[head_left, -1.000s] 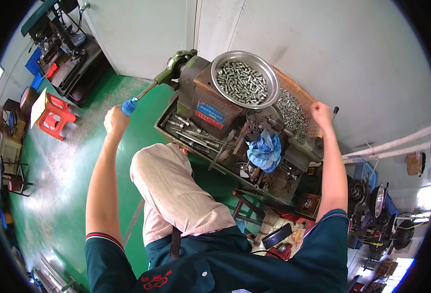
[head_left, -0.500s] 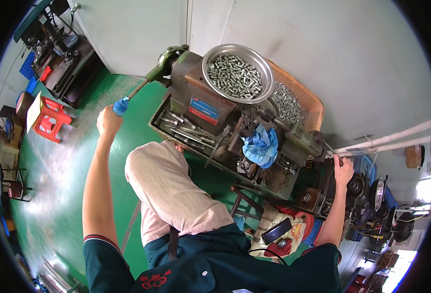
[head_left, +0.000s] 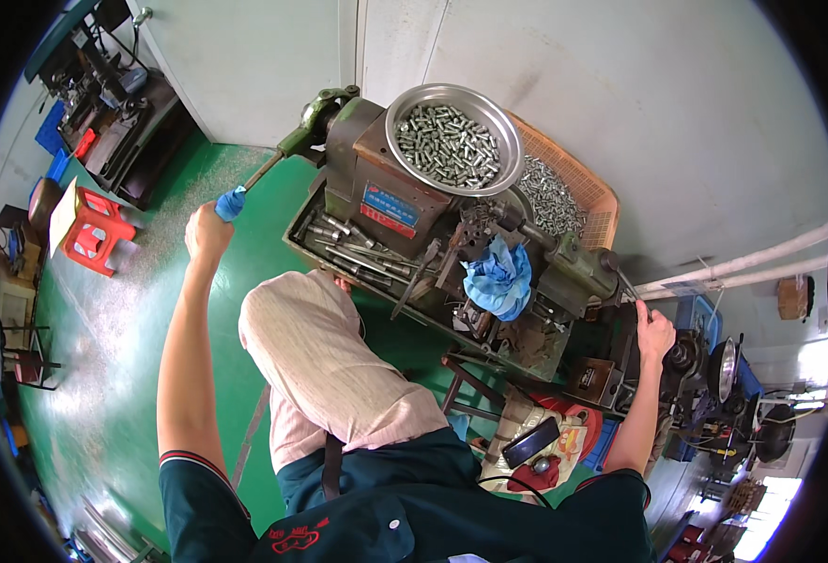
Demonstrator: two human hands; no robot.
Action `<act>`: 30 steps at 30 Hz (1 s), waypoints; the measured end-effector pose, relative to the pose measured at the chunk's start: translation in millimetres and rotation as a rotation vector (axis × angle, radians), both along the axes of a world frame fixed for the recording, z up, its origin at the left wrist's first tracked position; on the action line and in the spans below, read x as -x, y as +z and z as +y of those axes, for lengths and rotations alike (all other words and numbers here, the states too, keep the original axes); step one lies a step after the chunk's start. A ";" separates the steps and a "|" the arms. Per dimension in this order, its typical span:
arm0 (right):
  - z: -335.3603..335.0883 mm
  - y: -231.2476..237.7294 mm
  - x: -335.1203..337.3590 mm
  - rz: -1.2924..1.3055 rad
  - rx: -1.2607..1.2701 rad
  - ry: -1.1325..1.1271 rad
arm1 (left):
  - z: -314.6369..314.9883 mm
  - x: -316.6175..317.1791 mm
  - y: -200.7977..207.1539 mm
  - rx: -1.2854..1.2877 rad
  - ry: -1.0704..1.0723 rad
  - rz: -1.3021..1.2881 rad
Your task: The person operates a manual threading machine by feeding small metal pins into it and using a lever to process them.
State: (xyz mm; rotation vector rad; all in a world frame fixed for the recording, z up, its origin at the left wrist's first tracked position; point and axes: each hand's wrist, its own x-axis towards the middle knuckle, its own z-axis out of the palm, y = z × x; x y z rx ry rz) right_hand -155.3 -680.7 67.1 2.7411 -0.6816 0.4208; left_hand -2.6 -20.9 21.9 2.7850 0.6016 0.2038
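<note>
My left hand (head_left: 207, 232) is closed round the end of a long metal lever (head_left: 266, 172), just below a blue wrapping (head_left: 230, 204). That lever slants up to the left end of a small bench lathe (head_left: 381, 174). On the right, my right hand (head_left: 656, 333) has its fingers curled at the end of a thin lever (head_left: 630, 286) on the lathe's green tailstock (head_left: 569, 272); the thumb points up along it. Between the hands, a crumpled blue cloth (head_left: 498, 279) covers part of the tooling. A steel bowl (head_left: 513, 169) of small metal pins (head_left: 447, 145) rests on top of the headstock.
Behind the lathe an orange basket (head_left: 605, 199) holds many metal pins. Metal rods and tools (head_left: 362, 258) lie in the lathe's tray. A phone (head_left: 530, 442) lies on a cluttered stool near my right side. A red stool (head_left: 99, 230) stands at the left, and white pipes (head_left: 733, 267) run along the right wall.
My right hand has shifted slightly down and left, its thumb now more upright at the thin lever. My left hand stays on its lever, and the lathe and bowl look the same.
</note>
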 end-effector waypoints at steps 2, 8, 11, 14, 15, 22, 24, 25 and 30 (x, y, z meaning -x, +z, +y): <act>1.6 0.7 0.2 0.002 0.005 -0.009 | 0.4 -0.2 -1.4 0.007 -0.005 -0.011; 8.1 3.5 0.8 0.025 -0.023 -0.069 | 1.0 -2.0 -4.8 0.012 -0.015 -0.031; 11.8 4.3 1.2 0.019 -0.028 -0.094 | 1.2 -2.3 -5.8 0.004 -0.011 -0.046; 11.0 3.8 0.6 0.044 -0.045 -0.121 | 1.4 -2.3 -4.5 0.017 -0.015 -0.037; 11.3 3.5 1.1 0.047 -0.045 -0.123 | 2.2 -2.5 -4.8 0.017 -0.014 -0.037; 14.3 8.3 2.2 0.033 -0.100 -0.127 | 3.0 -0.5 -7.8 0.029 -0.035 -0.091; -1.4 -0.9 -3.3 0.055 -0.062 -0.091 | 3.9 0.4 -5.9 0.031 -0.040 -0.079; 0.5 -6.5 -10.7 -0.067 0.033 -0.051 | 4.2 1.1 -4.8 0.017 -0.026 -0.060; 44.3 -5.3 -93.1 -0.404 0.166 0.069 | -1.1 -2.2 -2.7 0.021 0.003 -0.029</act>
